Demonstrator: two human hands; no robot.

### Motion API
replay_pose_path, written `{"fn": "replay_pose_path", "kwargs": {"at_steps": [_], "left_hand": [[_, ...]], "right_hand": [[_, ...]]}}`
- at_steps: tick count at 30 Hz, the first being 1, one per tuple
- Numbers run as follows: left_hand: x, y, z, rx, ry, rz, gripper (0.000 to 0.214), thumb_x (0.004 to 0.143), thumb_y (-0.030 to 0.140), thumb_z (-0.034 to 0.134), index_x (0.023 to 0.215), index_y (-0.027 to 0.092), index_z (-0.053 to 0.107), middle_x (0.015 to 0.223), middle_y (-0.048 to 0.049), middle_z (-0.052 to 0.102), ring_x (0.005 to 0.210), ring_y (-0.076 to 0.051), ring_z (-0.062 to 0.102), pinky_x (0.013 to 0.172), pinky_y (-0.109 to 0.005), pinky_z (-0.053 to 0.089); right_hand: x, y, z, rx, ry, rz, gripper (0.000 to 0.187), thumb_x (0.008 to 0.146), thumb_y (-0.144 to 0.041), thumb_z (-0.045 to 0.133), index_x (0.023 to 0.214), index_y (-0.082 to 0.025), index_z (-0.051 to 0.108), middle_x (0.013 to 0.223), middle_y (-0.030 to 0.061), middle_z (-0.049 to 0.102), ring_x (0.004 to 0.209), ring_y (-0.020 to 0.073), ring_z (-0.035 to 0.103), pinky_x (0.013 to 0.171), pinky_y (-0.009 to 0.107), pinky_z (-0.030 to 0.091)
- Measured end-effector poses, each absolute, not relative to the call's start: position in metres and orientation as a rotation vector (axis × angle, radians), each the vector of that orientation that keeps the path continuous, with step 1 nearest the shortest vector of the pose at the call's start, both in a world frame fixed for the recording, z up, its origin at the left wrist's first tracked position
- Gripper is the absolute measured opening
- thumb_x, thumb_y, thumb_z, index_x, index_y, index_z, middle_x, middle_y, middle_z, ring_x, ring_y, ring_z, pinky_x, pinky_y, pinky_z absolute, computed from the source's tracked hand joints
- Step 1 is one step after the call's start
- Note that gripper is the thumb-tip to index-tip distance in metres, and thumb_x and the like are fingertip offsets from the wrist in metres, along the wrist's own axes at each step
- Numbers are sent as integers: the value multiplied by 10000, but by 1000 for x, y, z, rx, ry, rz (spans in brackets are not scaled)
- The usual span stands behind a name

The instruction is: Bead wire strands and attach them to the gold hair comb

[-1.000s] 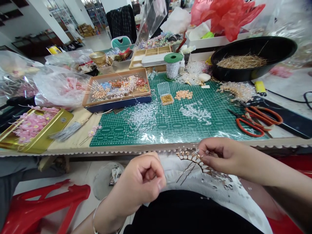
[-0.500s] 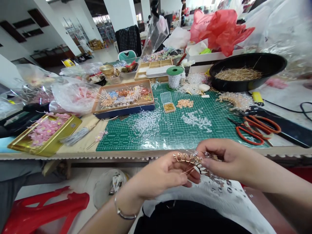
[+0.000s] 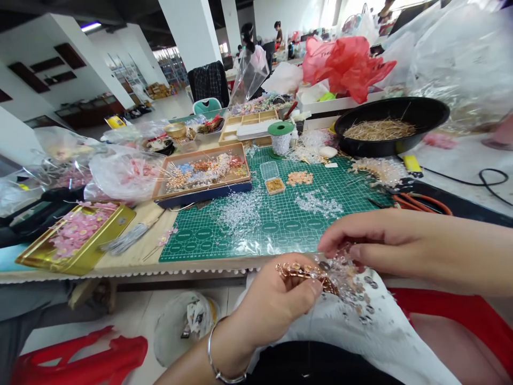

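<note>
At lower centre of the frame, just below the green cutting mat (image 3: 280, 224), my left hand (image 3: 276, 302) pinches the gold end of the beaded comb (image 3: 304, 271). My right hand (image 3: 368, 240) pinches its crystal end. I judge that a firm left pinch and small right-hand moves best spare the thin wires.

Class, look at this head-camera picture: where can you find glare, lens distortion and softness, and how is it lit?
Head view: glare streaks the clear film along the green mat at its near edge; the wide lens tilts the pillar and bows the table edge; the beaded comb held by the left hand and right hand looks slightly soft, while the mat's grid is crisp; light is even, shadows faint.
</note>
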State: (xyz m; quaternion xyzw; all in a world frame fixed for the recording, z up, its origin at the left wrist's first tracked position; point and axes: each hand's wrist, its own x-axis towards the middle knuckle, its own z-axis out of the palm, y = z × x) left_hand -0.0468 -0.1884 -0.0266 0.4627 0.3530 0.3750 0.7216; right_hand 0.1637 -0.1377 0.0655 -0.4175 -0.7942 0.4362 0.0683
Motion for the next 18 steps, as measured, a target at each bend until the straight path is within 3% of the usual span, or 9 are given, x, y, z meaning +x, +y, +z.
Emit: {"fn": "replay_pose_path", "kwargs": {"at_steps": [9, 13, 18], "left_hand": [[-44, -191, -26, 1021, 811, 800, 124, 836, 232, 644, 914, 165, 575, 750, 38, 561, 575, -57, 398, 574, -222, 336], [-44, -193, -25, 1027, 860, 804, 120, 808, 173, 613, 922, 169, 579, 733, 50, 518, 583, -60, 395, 562, -210, 335], [-44, -192, -25, 1190, 924, 886, 215, 747, 68, 613, 923, 187, 651, 850, 11, 614, 718, -100, 530, 653, -223, 435]], "right_hand": [[159, -146, 65, -1345, -2378, 909, 157, 861, -347, 555, 818, -287, 694, 756, -31, 705, 608, 165, 624, 527, 285, 440], [156, -151, 72, -1417, -2366, 941, 157, 838, -368, 559, 776, -298, 685, 791, -44, 702, 661, 161, 619, 549, 286, 442], [149, -150, 78, -1530, -2300, 1044, 172, 832, -427, 561, 791, -310, 680, 790, -69, 695, 708, 160, 617, 620, 306, 463]]}}
